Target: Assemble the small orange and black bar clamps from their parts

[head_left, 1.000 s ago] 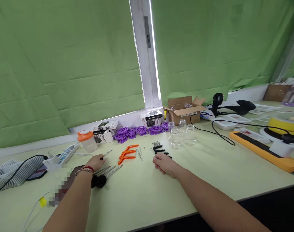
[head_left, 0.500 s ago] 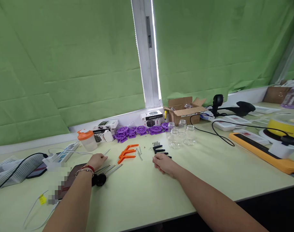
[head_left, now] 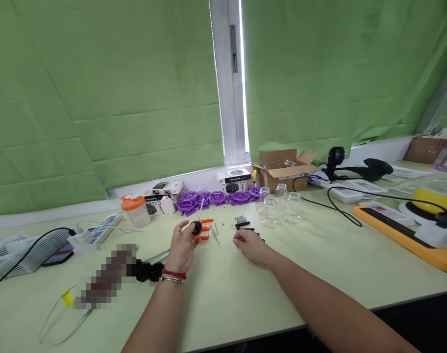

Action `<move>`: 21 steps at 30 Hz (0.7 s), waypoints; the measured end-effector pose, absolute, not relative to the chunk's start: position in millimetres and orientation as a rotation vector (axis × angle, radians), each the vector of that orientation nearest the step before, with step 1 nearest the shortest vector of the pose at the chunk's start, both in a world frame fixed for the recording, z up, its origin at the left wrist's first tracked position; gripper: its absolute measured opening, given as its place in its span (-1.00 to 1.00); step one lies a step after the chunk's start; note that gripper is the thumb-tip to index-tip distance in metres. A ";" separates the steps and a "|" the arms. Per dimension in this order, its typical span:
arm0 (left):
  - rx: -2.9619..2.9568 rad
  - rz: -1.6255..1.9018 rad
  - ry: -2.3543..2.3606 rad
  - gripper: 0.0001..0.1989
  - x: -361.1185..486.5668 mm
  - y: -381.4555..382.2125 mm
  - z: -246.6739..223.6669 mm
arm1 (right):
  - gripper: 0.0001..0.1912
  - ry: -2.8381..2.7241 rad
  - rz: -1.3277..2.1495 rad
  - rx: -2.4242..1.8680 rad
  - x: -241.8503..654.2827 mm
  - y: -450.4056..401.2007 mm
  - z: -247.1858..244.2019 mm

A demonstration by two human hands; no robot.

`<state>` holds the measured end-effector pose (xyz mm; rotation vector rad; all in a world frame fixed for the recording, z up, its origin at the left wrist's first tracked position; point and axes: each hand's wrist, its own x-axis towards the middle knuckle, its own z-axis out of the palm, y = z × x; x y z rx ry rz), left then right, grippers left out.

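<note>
My left hand is closed around a metal rod with a round black end. The rod stands nearly upright over the orange plastic parts, hiding some of them. Left of that wrist lie more rods with round black ends. My right hand rests on the table with its fingers pinched together; anything between them is too small or hidden to name. Just beyond it are slim black parts and small springs. Several loose screws lie between the hands.
Purple plastic wheels line the back, near white boxes. Glass jars stand before an open cardboard box. An orange-lidded cup is at left. A black cable and an orange power strip are at right.
My left hand has moved right, away from the lying rods, and now holds one raised with its black end near the fingers. My right hand stays almost in place.
</note>
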<state>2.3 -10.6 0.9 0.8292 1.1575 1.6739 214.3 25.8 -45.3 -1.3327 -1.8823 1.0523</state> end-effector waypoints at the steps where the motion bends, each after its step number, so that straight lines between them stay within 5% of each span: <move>1: 0.748 1.661 1.111 -0.66 3.6 -10.9 -4.7 | -0.86 -1.947 0.910 -1.333 212.8 31.5 -42.4; 9: 0.552 1.594 0.949 -0.87 -5.4 -9.5 -14.5 | -0.74 -2.384 0.262 -1.475 180.8 86.8 -24.5; 14: 0.392 1.639 0.934 -0.96 -8.3 -4.2 -16.1 | -0.81 -2.460 0.199 -1.499 165.4 104.4 -30.1; 21: 0.416 1.547 0.893 -0.83 -7.8 -5.7 -14.5 | -0.82 -2.456 0.171 -1.511 156.8 109.4 -33.8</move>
